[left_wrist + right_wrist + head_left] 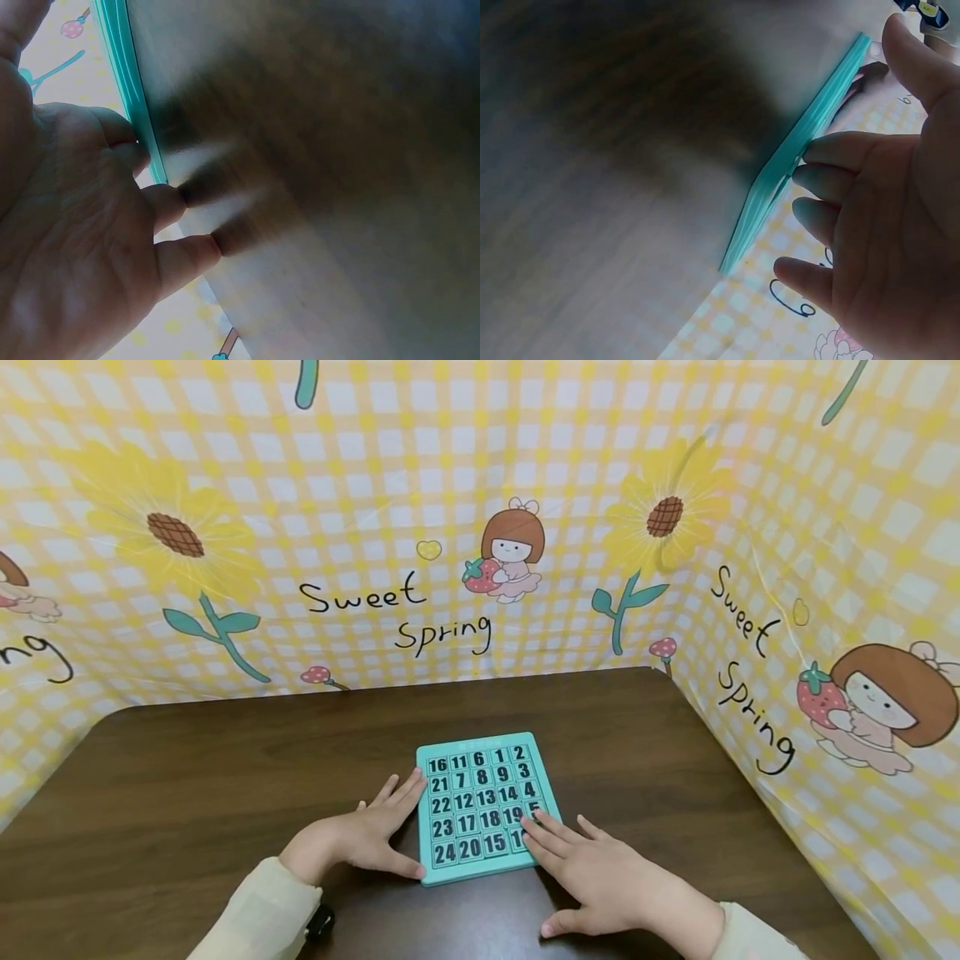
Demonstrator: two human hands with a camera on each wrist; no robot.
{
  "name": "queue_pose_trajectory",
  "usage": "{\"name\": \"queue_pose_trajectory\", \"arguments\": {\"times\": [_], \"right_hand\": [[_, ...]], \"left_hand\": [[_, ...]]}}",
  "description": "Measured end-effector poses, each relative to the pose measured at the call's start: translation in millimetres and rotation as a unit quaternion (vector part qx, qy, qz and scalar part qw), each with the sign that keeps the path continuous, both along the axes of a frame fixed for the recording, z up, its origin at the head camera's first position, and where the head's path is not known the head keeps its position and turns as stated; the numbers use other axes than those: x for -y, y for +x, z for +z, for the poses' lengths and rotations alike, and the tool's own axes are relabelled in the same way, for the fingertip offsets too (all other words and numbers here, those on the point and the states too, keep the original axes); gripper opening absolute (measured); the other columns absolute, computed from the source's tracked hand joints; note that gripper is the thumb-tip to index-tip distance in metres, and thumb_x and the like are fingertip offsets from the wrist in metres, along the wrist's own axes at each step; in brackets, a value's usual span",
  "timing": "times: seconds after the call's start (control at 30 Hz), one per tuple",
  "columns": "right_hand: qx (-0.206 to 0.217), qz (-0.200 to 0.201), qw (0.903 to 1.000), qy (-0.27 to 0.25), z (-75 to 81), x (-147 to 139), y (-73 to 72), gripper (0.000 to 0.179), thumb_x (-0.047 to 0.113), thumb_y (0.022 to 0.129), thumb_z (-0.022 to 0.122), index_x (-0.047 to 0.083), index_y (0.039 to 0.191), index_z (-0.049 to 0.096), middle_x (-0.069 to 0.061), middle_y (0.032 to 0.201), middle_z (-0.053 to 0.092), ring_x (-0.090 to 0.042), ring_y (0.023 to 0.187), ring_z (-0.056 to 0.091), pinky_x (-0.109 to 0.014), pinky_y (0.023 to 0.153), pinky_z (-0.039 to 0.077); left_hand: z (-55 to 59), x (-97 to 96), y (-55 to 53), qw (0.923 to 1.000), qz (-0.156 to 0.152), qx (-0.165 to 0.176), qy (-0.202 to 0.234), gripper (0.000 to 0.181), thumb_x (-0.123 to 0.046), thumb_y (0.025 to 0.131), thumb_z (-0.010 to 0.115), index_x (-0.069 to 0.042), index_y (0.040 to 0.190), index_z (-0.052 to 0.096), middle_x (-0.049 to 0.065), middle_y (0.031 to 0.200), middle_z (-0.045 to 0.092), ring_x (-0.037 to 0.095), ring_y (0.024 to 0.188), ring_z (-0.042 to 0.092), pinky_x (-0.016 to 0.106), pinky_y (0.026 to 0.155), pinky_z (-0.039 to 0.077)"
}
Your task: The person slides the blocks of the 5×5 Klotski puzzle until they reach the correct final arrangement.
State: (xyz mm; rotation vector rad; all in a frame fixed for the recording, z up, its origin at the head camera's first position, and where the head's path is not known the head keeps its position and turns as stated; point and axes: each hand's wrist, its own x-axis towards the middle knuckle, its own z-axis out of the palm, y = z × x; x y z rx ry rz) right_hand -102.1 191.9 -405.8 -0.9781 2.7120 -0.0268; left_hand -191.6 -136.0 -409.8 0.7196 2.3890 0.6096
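Note:
A turquoise number slide puzzle point(487, 810) lies slightly turned on the brown table, its black-numbered tiles facing up. Along its left side is my left hand point(375, 835), fingers stretched toward the upper left edge and thumb at the near left corner. My right hand point(607, 881) reaches over the lower right part with fingertips on the tiles around 19 and 5. Those fingers hide the lower right corner tiles. From the left wrist, the puzzle's side point(135, 90) shows beside the fingers point(187, 262); the right wrist view shows the puzzle's edge point(795, 157) at the fingertips.
A dark wooden table point(225, 760) with rounded back corners carries the puzzle. Yellow checked cloth point(360, 485) with flowers and cartoon figures hangs behind and on both sides. A black band point(320, 924) sits at the left wrist by the pale sleeve point(262, 902).

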Motion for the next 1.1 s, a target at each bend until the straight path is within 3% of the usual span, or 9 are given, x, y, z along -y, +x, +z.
{"name": "queue_pose_trajectory", "arguments": {"times": [0.67,0.9,1.1], "right_hand": [[-0.007,-0.018,0.9996,-0.022,-4.2,-23.5,4.2,0.094,0.07,0.088,0.055,0.013,0.158,0.028,0.0,0.167,0.02,-0.024,0.155,0.018,-0.062,0.115,0.029],[-0.024,0.015,0.9988,-0.041,-2.5,-17.5,2.6,0.093,0.071,0.09,0.05,0.011,0.158,0.029,-0.003,0.168,0.018,-0.025,0.155,0.018,-0.063,0.114,0.029],[-0.048,0.058,0.9968,-0.026,-1.6,0.9,-1.1,0.092,0.072,0.091,0.046,0.011,0.157,0.029,-0.005,0.167,0.019,-0.025,0.155,0.018,-0.061,0.113,0.033]], "left_hand": [[-3.8,2.2,1.7,1.0,0.004,0.002,0.006,0.121,-0.052,0.08,0.078,-0.011,0.161,-0.002,0.009,0.168,-0.013,0.041,0.153,-0.014,0.081,0.106,0.003],[-2.4,1.9,0.0,1.0,0.005,0.001,0.005,0.121,-0.053,0.08,0.078,-0.011,0.161,-0.002,0.009,0.168,-0.013,0.041,0.153,-0.014,0.081,0.106,0.003],[-1.0,0.4,0.2,1.0,0.002,0.001,0.006,0.121,-0.052,0.08,0.078,-0.011,0.161,-0.001,0.009,0.168,-0.012,0.042,0.153,-0.013,0.081,0.106,0.003]]}}
